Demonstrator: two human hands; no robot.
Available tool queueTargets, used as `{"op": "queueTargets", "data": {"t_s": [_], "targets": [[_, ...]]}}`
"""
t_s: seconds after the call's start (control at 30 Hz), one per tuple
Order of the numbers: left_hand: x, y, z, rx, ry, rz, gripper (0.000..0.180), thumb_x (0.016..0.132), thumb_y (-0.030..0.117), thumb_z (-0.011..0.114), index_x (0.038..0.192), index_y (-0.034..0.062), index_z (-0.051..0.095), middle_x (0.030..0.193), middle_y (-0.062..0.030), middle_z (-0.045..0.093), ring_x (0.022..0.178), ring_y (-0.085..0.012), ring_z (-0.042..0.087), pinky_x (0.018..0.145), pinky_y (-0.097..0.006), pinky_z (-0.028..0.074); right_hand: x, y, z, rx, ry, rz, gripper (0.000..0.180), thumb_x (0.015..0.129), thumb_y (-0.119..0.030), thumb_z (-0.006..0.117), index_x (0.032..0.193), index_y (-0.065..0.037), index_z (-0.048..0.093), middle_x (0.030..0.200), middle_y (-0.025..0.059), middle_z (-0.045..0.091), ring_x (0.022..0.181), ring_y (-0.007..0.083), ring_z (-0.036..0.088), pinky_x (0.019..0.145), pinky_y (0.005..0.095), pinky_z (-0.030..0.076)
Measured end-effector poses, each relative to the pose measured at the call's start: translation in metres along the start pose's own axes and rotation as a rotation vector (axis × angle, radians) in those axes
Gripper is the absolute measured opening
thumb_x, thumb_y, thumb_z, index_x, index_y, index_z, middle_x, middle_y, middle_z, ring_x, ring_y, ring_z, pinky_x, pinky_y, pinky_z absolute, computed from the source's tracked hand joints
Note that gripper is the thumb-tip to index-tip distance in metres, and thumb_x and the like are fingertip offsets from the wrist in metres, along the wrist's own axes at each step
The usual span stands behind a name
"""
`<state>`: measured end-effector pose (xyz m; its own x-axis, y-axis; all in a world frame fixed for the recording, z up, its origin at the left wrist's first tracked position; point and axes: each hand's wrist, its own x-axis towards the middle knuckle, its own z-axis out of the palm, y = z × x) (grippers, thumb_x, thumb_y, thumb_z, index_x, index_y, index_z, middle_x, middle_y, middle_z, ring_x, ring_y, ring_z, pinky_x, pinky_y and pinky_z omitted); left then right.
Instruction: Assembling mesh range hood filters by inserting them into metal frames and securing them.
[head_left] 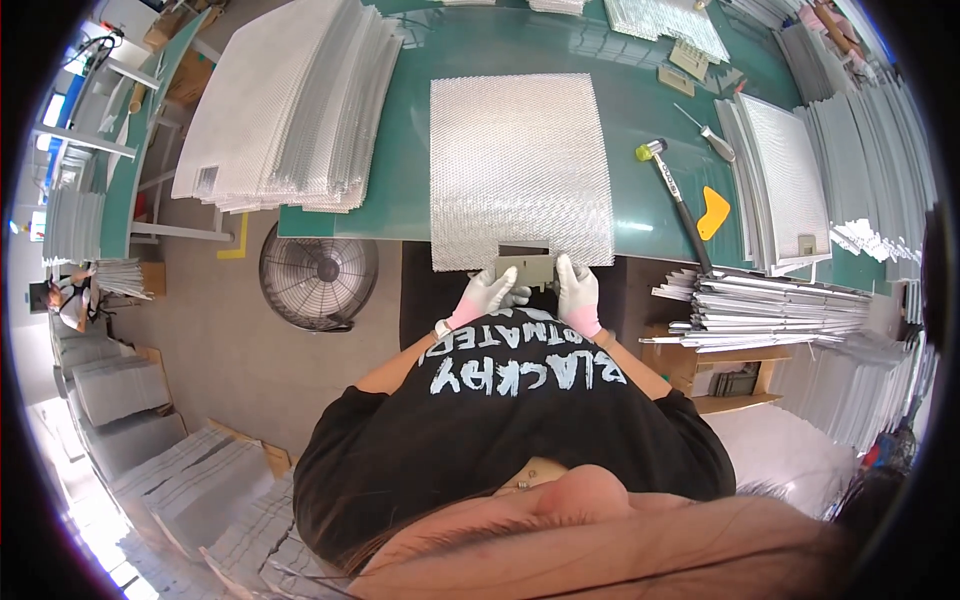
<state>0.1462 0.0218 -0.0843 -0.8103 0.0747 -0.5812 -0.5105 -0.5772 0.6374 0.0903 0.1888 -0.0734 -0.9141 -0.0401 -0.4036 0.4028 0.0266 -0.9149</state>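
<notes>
A silvery metal mesh sheet (520,165) lies on the green table, its near edge overhanging toward me. In that edge is a rectangular cutout, and right at it sits a small grey-beige plate (527,270) with notches. My left hand (487,297), in a white glove with a pink cuff, pinches the plate's left end. At its right end my right hand (577,294), gloved the same way, grips the plate with thumb and fingers close to the mesh edge. Whether the plate sits inside the cutout or just against it, I cannot tell.
A tall stack of mesh sheets (290,105) stands at the left. To the right lie a mallet (675,190), an orange-yellow angled piece (713,213), a screwdriver (716,143) and framed mesh panels (785,185). Metal strips (770,310) are piled below; a floor fan (320,275) stands left.
</notes>
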Motion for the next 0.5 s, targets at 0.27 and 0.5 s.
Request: {"op": "queueTargets", "data": {"t_s": [0.27,0.5], "targets": [[-0.006,-0.009,-0.069,0.656,-0.577,-0.293,0.047,0.101,0.033,0.047,0.131,-0.0027,0.050,0.134,-0.0156,0.054,0.126,-0.0216,0.049,0.108,-0.035,0.037,0.009,0.011,-0.005,-0.061,-0.701,0.042,0.042,0.102,-0.036,0.045,0.120,0.001,0.055,0.103,0.0094,0.064,0.087,0.0152,0.061,0.077,0.0314,0.052],[0.025,0.164,0.063,1.771,-0.282,1.185,0.058,0.087,0.046,0.061,0.136,0.0164,0.052,0.132,-0.0161,0.055,0.126,-0.0355,0.049,0.106,-0.047,0.037,-0.004,-0.010,0.006,0.031,-0.419,-0.063,0.035,0.103,-0.030,0.041,0.100,0.000,0.059,0.077,0.0029,0.061,0.063,0.0088,0.053,0.059,0.0246,0.046]]}}
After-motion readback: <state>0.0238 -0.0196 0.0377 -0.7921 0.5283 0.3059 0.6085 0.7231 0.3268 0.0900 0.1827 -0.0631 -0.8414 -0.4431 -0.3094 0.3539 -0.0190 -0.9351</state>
